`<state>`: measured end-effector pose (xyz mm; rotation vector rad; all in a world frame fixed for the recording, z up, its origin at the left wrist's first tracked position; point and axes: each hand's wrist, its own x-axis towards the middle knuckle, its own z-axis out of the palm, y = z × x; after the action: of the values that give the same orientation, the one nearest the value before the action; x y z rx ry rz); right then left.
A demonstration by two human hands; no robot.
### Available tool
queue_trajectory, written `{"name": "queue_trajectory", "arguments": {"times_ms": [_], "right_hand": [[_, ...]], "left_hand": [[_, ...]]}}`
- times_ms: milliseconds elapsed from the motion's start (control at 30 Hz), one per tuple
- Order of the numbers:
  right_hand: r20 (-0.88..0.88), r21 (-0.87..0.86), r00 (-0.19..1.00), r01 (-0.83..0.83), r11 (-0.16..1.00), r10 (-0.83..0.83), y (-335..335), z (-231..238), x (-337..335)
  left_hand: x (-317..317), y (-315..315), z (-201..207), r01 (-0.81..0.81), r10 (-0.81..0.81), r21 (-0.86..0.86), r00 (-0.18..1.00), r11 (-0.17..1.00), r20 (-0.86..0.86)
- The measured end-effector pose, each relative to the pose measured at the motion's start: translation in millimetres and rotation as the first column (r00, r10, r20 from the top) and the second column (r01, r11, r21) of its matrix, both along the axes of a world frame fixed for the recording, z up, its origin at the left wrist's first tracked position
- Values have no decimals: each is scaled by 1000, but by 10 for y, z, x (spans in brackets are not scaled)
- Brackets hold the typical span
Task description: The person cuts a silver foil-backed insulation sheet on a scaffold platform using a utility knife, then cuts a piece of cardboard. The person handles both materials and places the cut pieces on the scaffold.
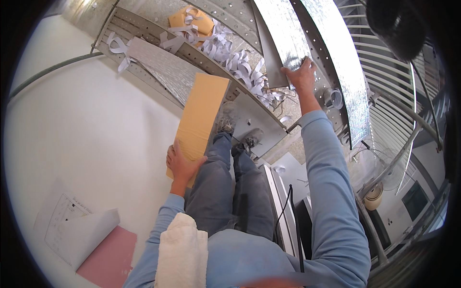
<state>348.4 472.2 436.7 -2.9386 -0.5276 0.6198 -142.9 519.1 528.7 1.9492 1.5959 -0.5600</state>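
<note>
My left hand (185, 165) grips a long yellow panel (201, 113) near its lower end, thumb on the right edge and fingers at the left. The panel slants away from me beside my left leg. Out to the upper right, my right hand (301, 78) has its thumb and fingers closed across the near end of a shiny silver foil strip (284, 29). That strip lies on a perforated metal plank (319, 53). A second, longer foil strip (343, 62) lies to its right, and a clear tape roll (332, 98) sits near my right wrist.
Curled white paper strips (237, 60) litter the gap between the planks, near a yellow bundle (192, 21). A silvery sheet (158, 65) lies on the left plank. White railings (384, 62) stand at right. Papers (72, 225) and a pink sheet (110, 257) lie on the white surface.
</note>
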Motion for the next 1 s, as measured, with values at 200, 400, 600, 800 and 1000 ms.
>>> {"name": "queue_trajectory", "arguments": {"times_ms": [200, 400, 600, 800, 1000], "right_hand": [[-89, -93, 992, -99, 991, 91, 30, -157, 252], [-112, -124, 987, -126, 984, 112, -29, -105, 255], [-154, 49, 985, -66, 997, 72, -530, 218, 12], [-168, 407, 985, 93, 909, -26, -1588, 720, -341], [-317, 418, 925, 332, 846, -207, -2188, 1089, -620]], "left_hand": [[213, 111, -152, 17, -18, 12, 998, 1000, 55], [470, 244, -225, 98, -100, 90, 995, 991, 13], [720, 661, -259, 251, -277, 246, 958, 936, 78], [1375, 1155, -327, 434, -503, 382, 859, 816, 99], [2435, 1479, -396, 547, -692, 518, 710, 658, 128]]}}
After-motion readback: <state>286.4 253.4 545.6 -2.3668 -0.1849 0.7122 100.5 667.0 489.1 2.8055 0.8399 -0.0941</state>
